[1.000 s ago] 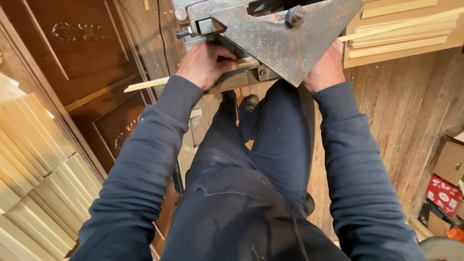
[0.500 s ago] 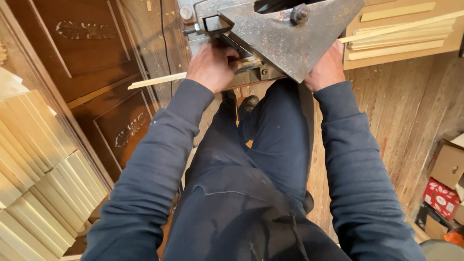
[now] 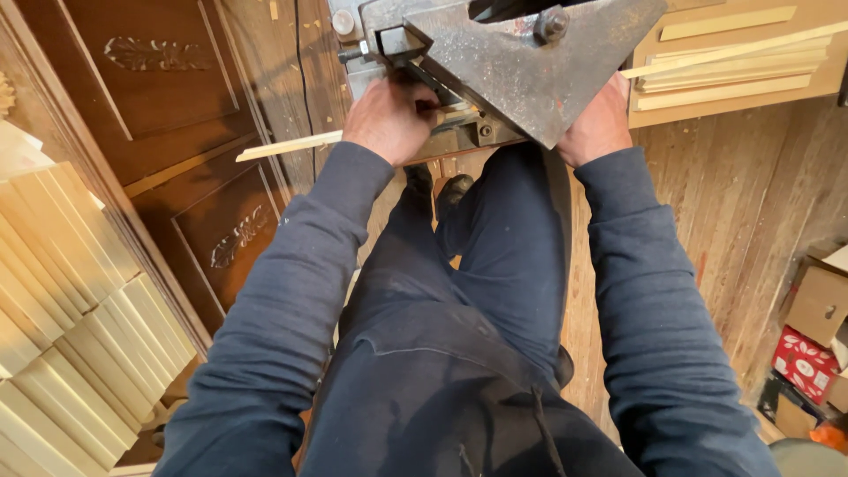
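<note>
View from a head camera looking straight down a person's body in dark blue sleeves and trousers, standing at a rusty metal machine (image 3: 521, 66) at the top centre of the frame.

The left hand (image 3: 389, 119) rests on a thin pale wood strip (image 3: 287, 146), whose free end juts toward the left of the frame. Its fingers are curled down onto the strip where it enters the machine, seemingly pressing it in place. The right hand (image 3: 601, 124) sits at the right of the machine's triangular plate; its fingers are hidden under the plate, so I cannot tell whether they grip anything.

To hold the strip well, it seems wise to keep it flat and square against the machine, with fingertips clear of the moving parts.

Room is tight. A dark carved wooden door panel (image 3: 168, 106) lies close at the upper left, just beside the strip's free end. Stacked pale wood blocks (image 3: 62, 336) fill the lower left. More cut strips (image 3: 733, 62) lie on a shelf at the upper right. Cardboard boxes (image 3: 817, 336) sit at the right edge, on the plank floor (image 3: 733, 221), which has open space right of the legs.
</note>
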